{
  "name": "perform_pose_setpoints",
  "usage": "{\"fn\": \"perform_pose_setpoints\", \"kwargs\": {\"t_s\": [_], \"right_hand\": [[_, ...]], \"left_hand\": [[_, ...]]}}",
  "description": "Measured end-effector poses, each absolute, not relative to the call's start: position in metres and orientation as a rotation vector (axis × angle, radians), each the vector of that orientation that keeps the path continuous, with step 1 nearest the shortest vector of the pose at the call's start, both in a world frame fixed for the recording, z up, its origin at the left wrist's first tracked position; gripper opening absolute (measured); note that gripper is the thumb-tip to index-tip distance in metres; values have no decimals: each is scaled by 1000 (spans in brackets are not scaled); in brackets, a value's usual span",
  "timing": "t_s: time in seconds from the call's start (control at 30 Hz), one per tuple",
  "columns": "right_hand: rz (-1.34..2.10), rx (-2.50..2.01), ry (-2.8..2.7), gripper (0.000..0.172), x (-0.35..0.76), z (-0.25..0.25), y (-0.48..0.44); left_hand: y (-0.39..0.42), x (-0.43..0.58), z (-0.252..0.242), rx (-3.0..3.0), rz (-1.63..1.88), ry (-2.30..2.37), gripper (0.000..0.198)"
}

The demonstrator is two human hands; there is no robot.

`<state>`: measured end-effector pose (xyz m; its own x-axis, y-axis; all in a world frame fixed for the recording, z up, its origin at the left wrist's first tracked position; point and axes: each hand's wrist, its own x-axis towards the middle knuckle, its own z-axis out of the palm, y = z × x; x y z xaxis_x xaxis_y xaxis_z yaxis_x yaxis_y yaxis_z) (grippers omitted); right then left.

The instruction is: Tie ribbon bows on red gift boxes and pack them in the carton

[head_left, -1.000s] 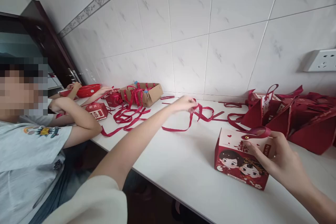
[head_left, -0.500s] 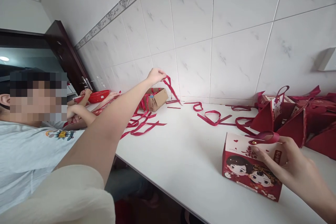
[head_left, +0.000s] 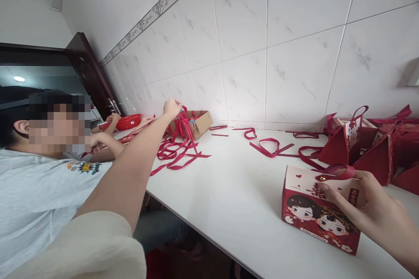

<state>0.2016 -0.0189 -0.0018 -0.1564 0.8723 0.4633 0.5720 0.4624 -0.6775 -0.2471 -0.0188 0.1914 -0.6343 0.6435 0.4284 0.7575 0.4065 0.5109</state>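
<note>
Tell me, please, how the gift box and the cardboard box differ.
The gift box is red and white with a cartoon couple; the cardboard box plain brown. The gift box is closed under a handle; the cardboard box is open, ribbons spilling out. The right hand holds the gift box; the left hand grips a ribbon by the cardboard box. Both sit on the counter.

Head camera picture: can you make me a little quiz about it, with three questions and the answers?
1. True or false: the right hand grips the red-and-white paper gift box printed with a cartoon couple.
2. What does the left hand pinch? A) a thin red ribbon B) a blue cup C) a pencil
3. Fill in: the open brown cardboard box sits on the ____ tabletop.
Key: 1 true; 2 A; 3 white.
</note>
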Motion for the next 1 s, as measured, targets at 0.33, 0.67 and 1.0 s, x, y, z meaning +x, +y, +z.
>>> {"fn": "perform_pose_setpoints", "kwargs": {"t_s": [0.33, 0.67, 1.0], "right_hand": [[404, -1182, -1860, 45, 203, -5, -19], [305, -1015, -1881, 30, 198, 0, -23], [104, -830, -1843, 27, 198, 18, -24]], "left_hand": [[-10, -215, 157, -1432, -851, -2518, 22], [24, -18, 16, -2144, -1711, -2098, 41], [18, 6, -29, -2144, -2174, -2104, 38]]}}
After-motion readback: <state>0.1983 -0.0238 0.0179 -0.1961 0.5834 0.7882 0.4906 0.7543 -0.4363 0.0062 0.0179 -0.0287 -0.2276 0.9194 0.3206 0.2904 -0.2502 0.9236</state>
